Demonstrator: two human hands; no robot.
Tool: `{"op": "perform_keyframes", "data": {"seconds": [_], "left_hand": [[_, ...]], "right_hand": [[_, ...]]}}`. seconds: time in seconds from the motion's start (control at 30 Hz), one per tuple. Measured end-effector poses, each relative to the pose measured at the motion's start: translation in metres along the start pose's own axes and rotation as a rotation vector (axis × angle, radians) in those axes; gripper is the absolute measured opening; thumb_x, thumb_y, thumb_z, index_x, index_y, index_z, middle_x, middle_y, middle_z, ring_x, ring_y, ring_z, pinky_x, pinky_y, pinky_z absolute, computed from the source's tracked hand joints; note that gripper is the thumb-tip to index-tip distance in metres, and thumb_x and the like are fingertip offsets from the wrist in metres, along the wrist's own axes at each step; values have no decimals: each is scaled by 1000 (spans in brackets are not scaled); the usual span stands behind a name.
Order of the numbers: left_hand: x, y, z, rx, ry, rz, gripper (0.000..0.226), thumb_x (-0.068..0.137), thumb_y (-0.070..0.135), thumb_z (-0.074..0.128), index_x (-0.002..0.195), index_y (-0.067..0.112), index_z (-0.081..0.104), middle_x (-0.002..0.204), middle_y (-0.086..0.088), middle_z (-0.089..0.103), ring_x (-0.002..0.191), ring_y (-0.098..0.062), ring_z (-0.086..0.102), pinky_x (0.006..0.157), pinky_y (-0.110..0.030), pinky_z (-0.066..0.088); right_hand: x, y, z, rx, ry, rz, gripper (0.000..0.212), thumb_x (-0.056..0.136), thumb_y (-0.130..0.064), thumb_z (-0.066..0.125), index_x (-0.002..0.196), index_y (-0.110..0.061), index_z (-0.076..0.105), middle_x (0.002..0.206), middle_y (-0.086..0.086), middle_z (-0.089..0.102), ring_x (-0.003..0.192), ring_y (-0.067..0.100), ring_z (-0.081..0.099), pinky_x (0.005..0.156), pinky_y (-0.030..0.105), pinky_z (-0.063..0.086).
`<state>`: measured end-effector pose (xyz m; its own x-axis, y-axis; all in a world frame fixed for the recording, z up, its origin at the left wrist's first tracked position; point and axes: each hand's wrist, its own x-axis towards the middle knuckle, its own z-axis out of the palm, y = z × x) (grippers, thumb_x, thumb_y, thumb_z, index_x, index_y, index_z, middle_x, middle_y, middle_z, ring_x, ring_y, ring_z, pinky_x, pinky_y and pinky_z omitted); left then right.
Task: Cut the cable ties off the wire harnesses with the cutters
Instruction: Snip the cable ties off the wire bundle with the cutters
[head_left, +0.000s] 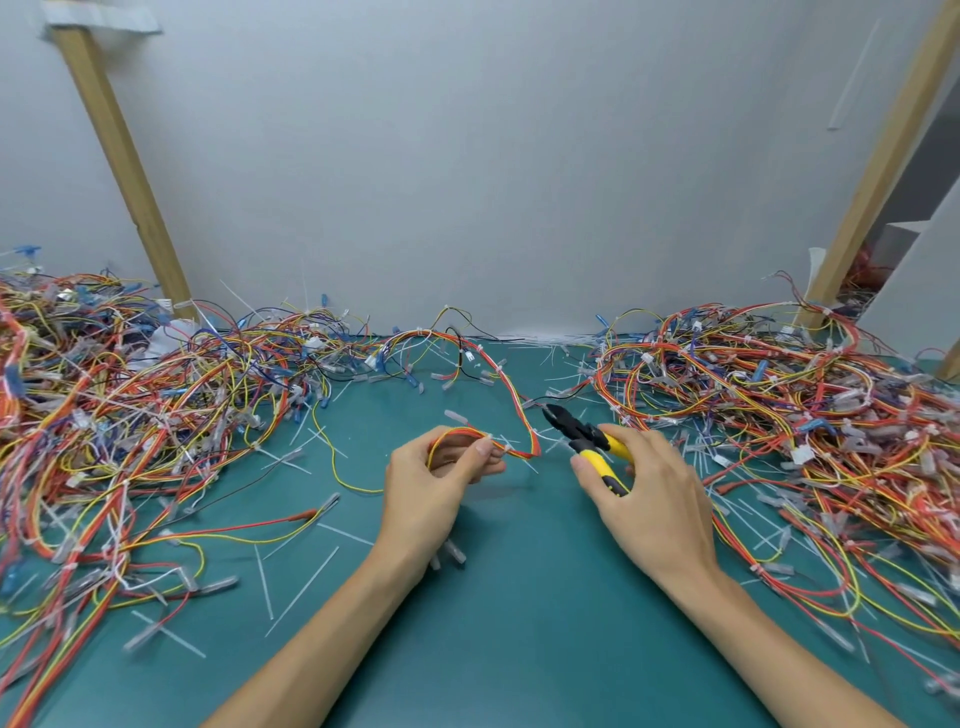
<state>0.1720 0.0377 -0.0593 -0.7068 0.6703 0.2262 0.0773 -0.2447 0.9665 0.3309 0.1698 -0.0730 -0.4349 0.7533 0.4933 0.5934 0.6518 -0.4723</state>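
Left hand (426, 488) pinches wire harness (523, 415); right hand (654, 493) grips yellow-handled cutters (587, 439).

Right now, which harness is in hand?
The central red-and-yellow harness, pinched by the left hand, cutters beside it; the rest lie unheld in the left pile and right pile.

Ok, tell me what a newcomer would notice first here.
A tangled left heap and right heap of red, yellow and blue wires cover the green mat's sides. At centre, the left hand pinches an orange-yellow harness while the right hand holds yellow-handled cutters beside it.
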Motion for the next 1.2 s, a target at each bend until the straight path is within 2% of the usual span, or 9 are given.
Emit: {"op": "perform_keyframes", "data": {"seconds": [0.13, 0.23, 0.33, 0.57, 0.7, 0.8, 0.97, 1.07, 1.2], "left_hand": [[8, 2, -13, 23, 155, 57, 9, 89, 14, 67, 90, 5, 68, 82, -3, 76, 76, -6, 72, 57, -10, 49], [14, 0, -19, -29, 203, 29, 2, 88, 15, 68, 87, 13, 69, 83, 1, 76, 81, -6, 71, 69, -14, 51], [17, -3, -20, -221, 200, -56, 5, 89, 10, 65, 87, 14, 67, 89, -3, 76, 93, -18, 71, 80, -27, 52], [20, 4, -24, -718, 129, -257, 17, 92, 8, 56, 80, 9, 67, 110, -12, 72, 104, -25, 69, 89, -34, 57], [19, 10, -29, -851, 29, -348, 26, 88, 12, 58, 69, 7, 75, 107, -16, 72, 102, -28, 70, 81, -37, 59], [18, 11, -29, -814, 24, -387, 18, 80, 18, 63, 68, 13, 75, 87, -9, 75, 82, -22, 74, 64, -30, 60], [16, 9, -28, -647, -139, -518, 8, 77, 15, 61, 84, 11, 63, 52, 2, 51, 37, -6, 49, 35, -16, 42], [13, 10, -27, -384, -324, -509, 5, 75, 15, 67, 73, 14, 63, 44, 4, 36, 31, -4, 28, 30, -15, 25], [13, 9, -29, -209, -417, -434, 13, 78, 23, 69, 67, 20, 62, 50, 2, 31, 30, -4, 19, 31, -11, 18]], "right_hand": [[1, 0, -2, -65, -22, 29, 48, 86, -53, 60, 127, -30, 59, 116, -8, 60, 109, 21, 56, 91, 39, 41], [0, 0, -4, -118, -49, 14, 49, 86, -54, 60, 129, -30, 59, 120, -9, 60, 113, 19, 54, 93, 37, 38], [-2, -2, -6, -150, -76, -10, 50, 83, -57, 63, 125, -31, 63, 120, -11, 64, 112, 17, 56, 93, 34, 39], [-8, -10, -10, -110, -166, -166, 47, 72, -60, 67, 112, -37, 69, 107, -20, 68, 102, 6, 61, 85, 23, 40], [-7, -10, -8, 73, -344, -264, 36, 83, -52, 65, 114, -35, 68, 109, -26, 63, 106, -10, 47, 94, 11, 30], [-5, -10, -11, 308, -221, -200, 9, 89, -31, 68, 95, -30, 74, 96, -26, 68, 101, -7, 57, 91, 13, 39], [-1, -6, -10, 354, -42, -102, 24, 90, -13, 64, 71, -27, 70, 77, -21, 69, 82, 0, 62, 72, 7, 38], [1, -4, -10, 363, -50, -59, 27, 90, -13, 63, 68, -28, 69, 76, -25, 68, 78, -1, 62, 68, 7, 38], [0, -5, -10, 342, -68, -56, 26, 89, -15, 63, 67, -30, 68, 72, -24, 66, 72, -1, 60, 61, 8, 37]]}}
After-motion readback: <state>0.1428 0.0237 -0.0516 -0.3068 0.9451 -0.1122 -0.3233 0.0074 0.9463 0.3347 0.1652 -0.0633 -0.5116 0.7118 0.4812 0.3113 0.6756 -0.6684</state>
